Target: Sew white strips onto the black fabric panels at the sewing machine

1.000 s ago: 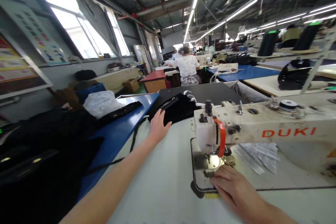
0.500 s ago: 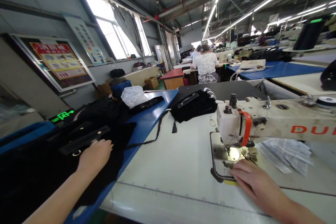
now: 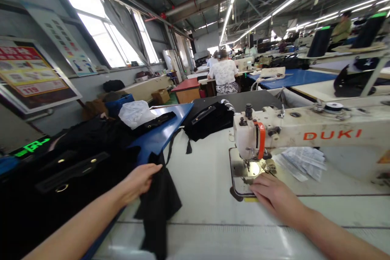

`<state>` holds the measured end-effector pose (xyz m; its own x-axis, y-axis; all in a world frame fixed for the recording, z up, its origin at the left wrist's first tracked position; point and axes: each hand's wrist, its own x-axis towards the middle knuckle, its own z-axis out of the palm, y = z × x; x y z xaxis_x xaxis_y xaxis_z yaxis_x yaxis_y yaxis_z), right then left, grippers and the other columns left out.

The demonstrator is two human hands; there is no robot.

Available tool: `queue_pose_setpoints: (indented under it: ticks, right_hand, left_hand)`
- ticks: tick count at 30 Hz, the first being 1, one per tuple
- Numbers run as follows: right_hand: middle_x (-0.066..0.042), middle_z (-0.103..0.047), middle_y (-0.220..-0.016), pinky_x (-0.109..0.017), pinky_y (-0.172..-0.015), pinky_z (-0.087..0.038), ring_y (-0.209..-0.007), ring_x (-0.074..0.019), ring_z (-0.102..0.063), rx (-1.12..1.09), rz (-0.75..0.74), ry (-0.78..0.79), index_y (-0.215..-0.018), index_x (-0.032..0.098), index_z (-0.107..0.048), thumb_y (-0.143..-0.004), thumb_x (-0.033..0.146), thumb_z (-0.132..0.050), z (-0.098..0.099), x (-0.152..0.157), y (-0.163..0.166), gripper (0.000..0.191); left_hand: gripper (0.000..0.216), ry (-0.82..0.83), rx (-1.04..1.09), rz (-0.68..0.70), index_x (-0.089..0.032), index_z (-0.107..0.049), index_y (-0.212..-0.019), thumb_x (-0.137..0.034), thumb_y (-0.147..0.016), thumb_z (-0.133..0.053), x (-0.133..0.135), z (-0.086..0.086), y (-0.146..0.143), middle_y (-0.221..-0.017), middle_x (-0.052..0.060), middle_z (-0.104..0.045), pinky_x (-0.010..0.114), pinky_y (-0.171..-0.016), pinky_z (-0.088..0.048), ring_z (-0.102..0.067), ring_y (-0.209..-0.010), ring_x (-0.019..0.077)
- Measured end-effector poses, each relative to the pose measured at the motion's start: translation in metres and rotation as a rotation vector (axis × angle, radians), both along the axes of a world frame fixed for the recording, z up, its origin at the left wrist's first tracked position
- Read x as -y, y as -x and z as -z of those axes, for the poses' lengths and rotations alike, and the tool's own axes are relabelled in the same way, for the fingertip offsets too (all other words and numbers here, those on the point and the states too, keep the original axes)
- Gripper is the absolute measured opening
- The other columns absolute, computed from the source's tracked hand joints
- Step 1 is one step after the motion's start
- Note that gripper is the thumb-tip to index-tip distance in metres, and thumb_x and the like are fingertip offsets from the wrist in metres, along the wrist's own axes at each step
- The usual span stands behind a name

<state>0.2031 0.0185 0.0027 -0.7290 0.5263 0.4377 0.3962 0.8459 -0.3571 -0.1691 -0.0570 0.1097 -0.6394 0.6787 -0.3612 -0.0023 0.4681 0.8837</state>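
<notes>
The pale counter [image 3: 207, 195] carries a cream sewing machine [image 3: 319, 134], whose arm runs off to the right. Everything here is placed from that machine. Far to its left a heap of dark cloth [image 3: 76, 158] covers a blue counter [image 3: 158, 138]. Behind the machine's head and a little left lies a black bundle [image 3: 209, 120]. Just right of the needle, under the machine's arm, is a loose spread of paper labels [image 3: 301, 160].

The black fabric piece [image 3: 158, 203] lies left of the machine's head, well apart from the needle. Its long axis runs from the blue counter's edge down toward the near edge of the pale counter. The left hand [image 3: 138, 180] is the nearer one by far. It sits on the side of the piece away from the machine, with its fingers curled together on the upper edge, so the cloth trails below the grip.

The right hand [image 3: 274, 199] lies flat on the front of the machine's bed. Its fingers are spread and touch the metal needle plate [image 3: 243, 170] just before the presser foot, and it holds nothing.
</notes>
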Motion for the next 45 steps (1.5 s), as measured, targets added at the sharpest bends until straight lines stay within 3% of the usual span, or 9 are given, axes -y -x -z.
queue_pose_setpoints:
  ticks: [3, 8, 12, 16, 22, 28, 38, 41, 45]
  right_hand:
    - [-0.007, -0.064, -0.084, -0.033, -0.076, -0.047, -0.083, -0.0207, -0.056, 0.028, 0.020, -0.006, -0.091, 0.018, -0.068, -0.095, 0.016, -0.043, -0.003, -0.002, 0.000, 0.025]
    - [-0.007, -0.064, -0.082, -0.032, -0.075, -0.046, -0.082, -0.0200, -0.055, 0.026, 0.036, -0.043, -0.086, 0.017, -0.067, -0.093, 0.015, -0.045, -0.007, -0.002, 0.001, 0.023]
    - [-0.007, -0.064, -0.082, -0.031, -0.075, -0.046, -0.081, -0.0192, -0.055, -0.043, 0.064, -0.027, -0.088, 0.017, -0.068, -0.094, 0.016, -0.044, -0.008, 0.002, -0.007, 0.024]
    - [-0.008, -0.064, -0.087, -0.031, -0.075, -0.047, -0.083, -0.0194, -0.056, -0.127, 0.195, -0.022, -0.095, 0.017, -0.068, -0.093, 0.016, -0.046, -0.007, -0.005, -0.036, 0.022]
    - [-0.010, -0.066, -0.097, -0.034, -0.083, -0.047, -0.093, -0.0229, -0.058, 0.008, 0.564, 0.005, -0.102, 0.016, -0.068, -0.091, 0.018, -0.048, -0.016, -0.032, -0.093, 0.023]
    - [-0.008, -0.067, -0.091, -0.029, -0.077, -0.044, -0.090, -0.0224, -0.059, 0.414, 0.641, 0.135, -0.085, 0.017, -0.068, -0.089, 0.017, -0.052, -0.033, -0.036, -0.084, 0.017]
    - [-0.006, -0.069, -0.091, -0.024, -0.065, -0.040, -0.083, -0.0200, -0.064, 0.340, 0.826, 0.137, -0.089, 0.019, -0.066, -0.093, 0.017, -0.048, -0.035, -0.042, -0.084, 0.019]
    - [-0.004, -0.070, -0.091, -0.024, -0.066, -0.040, -0.084, -0.0190, -0.064, 0.289, 0.845, 0.121, -0.091, 0.020, -0.065, -0.092, 0.016, -0.049, -0.040, -0.040, -0.086, 0.017]
    - [-0.004, -0.069, -0.086, -0.024, -0.066, -0.042, -0.079, -0.0181, -0.064, 0.127, 0.810, 0.042, -0.086, 0.019, -0.064, -0.089, 0.015, -0.054, -0.042, -0.024, -0.083, 0.011]
  left_hand:
    - [0.016, -0.008, 0.201, 0.033, -0.010, -0.059, -0.080, -0.009, -0.092, -0.048, -0.023, 0.032, -0.056, -0.086, 0.013, -0.069, 0.026, -0.069, -0.058, -0.069, -0.074, 0.0155]
    - [0.012, -0.127, 0.270, 0.143, -0.013, -0.059, -0.096, -0.021, -0.091, -0.052, -0.037, 0.062, -0.105, -0.111, 0.015, -0.068, 0.028, -0.085, -0.056, -0.069, -0.097, 0.0188]
    - [0.037, -0.160, -0.381, 0.501, -0.017, -0.062, -0.113, -0.033, -0.080, -0.065, -0.031, 0.077, -0.101, -0.115, 0.012, -0.067, 0.042, -0.088, -0.055, -0.068, -0.098, 0.0265]
    - [0.043, -0.359, -1.160, 0.932, -0.030, -0.057, -0.131, -0.036, -0.088, -0.052, -0.016, 0.091, -0.086, -0.135, 0.006, -0.058, 0.045, -0.100, -0.046, -0.057, -0.118, 0.0273]
    - [0.058, -0.533, -1.486, 1.334, -0.041, -0.033, -0.145, -0.026, -0.091, -0.047, -0.011, 0.109, -0.038, -0.145, -0.006, -0.048, 0.027, -0.101, -0.043, -0.051, -0.128, 0.0162]
    - [0.056, -0.465, -1.426, 1.331, -0.044, -0.037, -0.141, -0.026, -0.090, -0.047, -0.018, 0.130, -0.020, -0.144, -0.005, -0.047, 0.033, -0.100, -0.046, -0.049, -0.129, 0.0199]
    - [0.047, -0.506, -1.268, 1.188, -0.039, -0.052, -0.133, -0.035, -0.087, -0.054, -0.005, 0.115, -0.048, -0.145, -0.001, -0.048, 0.041, -0.103, -0.044, -0.050, -0.129, 0.0246]
    - [0.036, -0.445, -0.939, 1.131, -0.037, -0.064, -0.121, -0.039, -0.086, -0.056, 0.003, 0.091, -0.093, -0.137, -0.001, -0.057, 0.040, -0.104, -0.044, -0.054, -0.125, 0.0244]
    - [0.036, -0.179, -0.171, 1.065, -0.027, -0.068, -0.115, -0.045, -0.087, -0.056, -0.005, 0.059, -0.179, -0.121, 0.006, -0.068, 0.039, -0.102, -0.046, -0.062, -0.114, 0.0246]
